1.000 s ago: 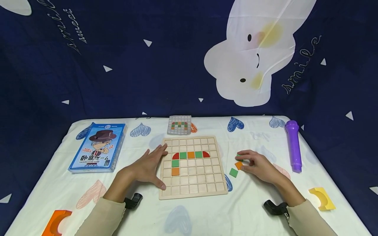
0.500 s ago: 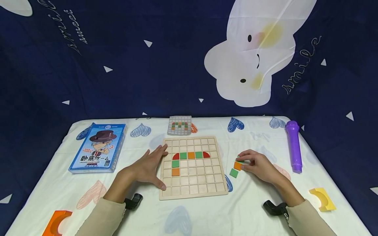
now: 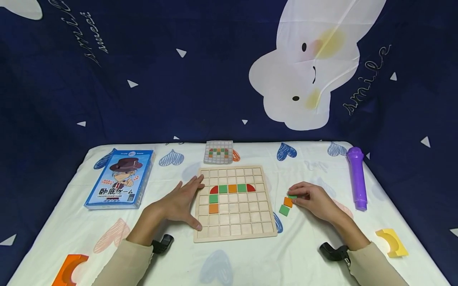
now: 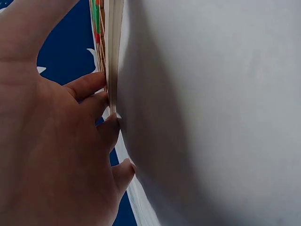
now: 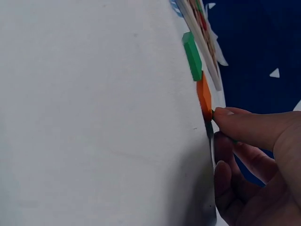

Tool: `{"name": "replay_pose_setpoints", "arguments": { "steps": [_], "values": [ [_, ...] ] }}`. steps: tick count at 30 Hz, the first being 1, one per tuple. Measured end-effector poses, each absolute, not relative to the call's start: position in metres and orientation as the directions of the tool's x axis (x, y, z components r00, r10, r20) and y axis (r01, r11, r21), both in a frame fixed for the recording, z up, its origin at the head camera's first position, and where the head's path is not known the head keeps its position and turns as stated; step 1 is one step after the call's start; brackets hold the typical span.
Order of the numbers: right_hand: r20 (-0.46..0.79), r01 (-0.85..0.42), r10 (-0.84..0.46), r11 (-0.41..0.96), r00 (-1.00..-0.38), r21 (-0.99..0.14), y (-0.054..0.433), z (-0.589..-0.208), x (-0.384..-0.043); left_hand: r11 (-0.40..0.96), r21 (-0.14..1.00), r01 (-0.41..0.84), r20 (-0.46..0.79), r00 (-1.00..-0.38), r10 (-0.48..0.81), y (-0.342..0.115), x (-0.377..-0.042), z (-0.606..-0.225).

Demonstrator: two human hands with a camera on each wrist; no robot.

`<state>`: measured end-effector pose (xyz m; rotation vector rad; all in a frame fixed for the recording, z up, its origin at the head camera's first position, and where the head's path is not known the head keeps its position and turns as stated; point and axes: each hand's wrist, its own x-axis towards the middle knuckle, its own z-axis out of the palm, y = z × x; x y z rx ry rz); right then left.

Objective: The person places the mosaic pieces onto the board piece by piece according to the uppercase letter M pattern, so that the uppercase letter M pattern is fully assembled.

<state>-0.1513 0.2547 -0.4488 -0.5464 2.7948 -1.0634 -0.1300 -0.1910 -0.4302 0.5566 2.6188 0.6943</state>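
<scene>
A wooden grid board (image 3: 247,218) lies on the cloth. Along one row run a red quarter-round tile (image 3: 214,190), green and orange squares, and a second red quarter-round tile (image 3: 251,188). Below the left end are a green square (image 3: 213,198) and an orange square (image 3: 213,208). My left hand (image 3: 179,202) is spread against the board's left edge, fingertips and thumb touching it. Right of the board, my right hand (image 3: 315,201) pinches a green square tile (image 3: 292,196), mostly hidden by the fingers. An orange tile (image 5: 204,97) and another green tile (image 5: 192,56) lie beside the fingertips.
A small pattern card (image 3: 218,152) lies behind the board. At left are a blue game box (image 3: 121,178) and an orange arched block (image 3: 68,270). A purple microphone-shaped toy (image 3: 356,178) and a yellow arched block (image 3: 393,242) sit at right.
The loose orange tile has turned and shifted slightly, now lining up closer with the loose green one. My right fingers have barely moved; the left hand stays on the board's edge.
</scene>
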Motion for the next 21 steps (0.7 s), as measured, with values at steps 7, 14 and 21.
{"name": "replay_pose_setpoints", "arguments": {
  "steps": [7, 14, 21],
  "values": [
    [0.058, -0.312, -0.364, 0.695, -0.930, -0.647, 0.254, -0.446, -0.152, 0.793, 0.537, 0.288, -0.237, -0.851, 0.469, -0.192, -0.130, -0.430],
    [0.067, -0.323, -0.379, 0.667, -0.923, -0.672, 0.248, -0.442, -0.152, 0.799, 0.528, 0.288, -0.241, -0.851, 0.466, -0.191, -0.131, -0.432],
    [0.102, -0.361, -0.406, 0.636, -0.908, -0.682, 0.235, -0.440, -0.155, 0.805, 0.523, 0.280, -0.251, -0.852, 0.459, -0.191, -0.131, -0.431]
  ]
}}
